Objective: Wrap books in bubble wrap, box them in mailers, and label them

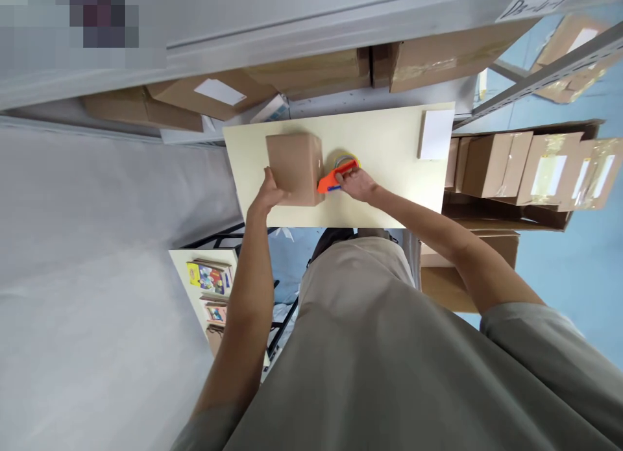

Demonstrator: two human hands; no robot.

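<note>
Your table [389, 146], a pale board pushed up against the shelving, carries everything you are working on. Behind it the shelf [341, 100] holds a row of brown cartons, and more taped cartons [525, 165] stand in an open case to your right. A white slip of paper [435, 134] lies at the far right corner of the table.

The cardboard box [294, 168] sits closed toward the left of the table, well inside its edges. Your left hand [269, 193] presses flat against its near left corner, fingers spread and apart, bracing it rather than gripping. Your right hand [357, 182] is clamped around the orange tape dispenser [335, 176], whose front end touches the right side of the box; the tape roll [346, 160] shows just behind your knuckles.

You look to be at the sealing step, with the dispenser set against the box wall as if at one end of a strip; whether tape already lies over the top I cannot tell. The next move calls for steady downward pressure from your left hand so the box does not slide, and a straight pull of the dispenser along the seam.
</note>
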